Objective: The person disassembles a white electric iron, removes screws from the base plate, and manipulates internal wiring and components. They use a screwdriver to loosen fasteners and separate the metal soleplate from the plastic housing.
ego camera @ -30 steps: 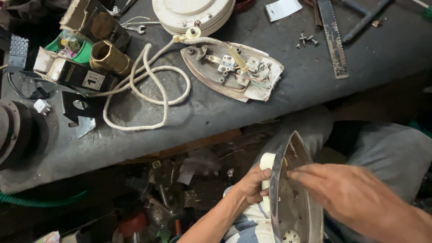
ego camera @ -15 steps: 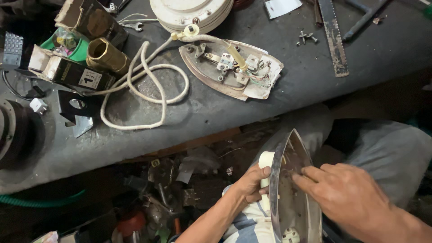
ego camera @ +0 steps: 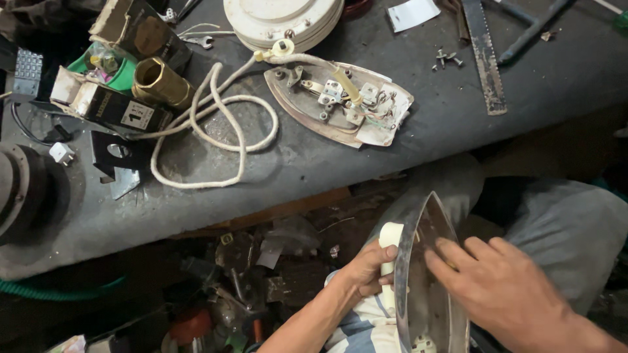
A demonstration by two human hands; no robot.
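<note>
The left hand (ego camera: 366,271) squeezes the white handle (ego camera: 390,238) of the shiny iron cover (ego camera: 425,287). The right hand (ego camera: 504,291) lies on it, fingers spread (at 3 o'clock). The open iron base (ego camera: 340,104) sits on the bench (ego camera: 314,167) at 12 o'clock.

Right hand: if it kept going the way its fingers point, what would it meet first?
The right hand points up-left into the shiny iron cover; its fingertips already seem to touch the inside surface, though depth is unclear.

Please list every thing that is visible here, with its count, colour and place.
iron shell: 1, silver with a cream handle, over the lap
iron base: 1, metal with bare wiring, on the bench
cord: 1, white, coiled left of the base
brass fitting: 1, gold, upper left
saw blade: 1, rusty, upper right
screws: a few, grey, beside the blade
bench: 1, dark grey
left hand: on the handle
right hand: fingers inside the shell
</note>
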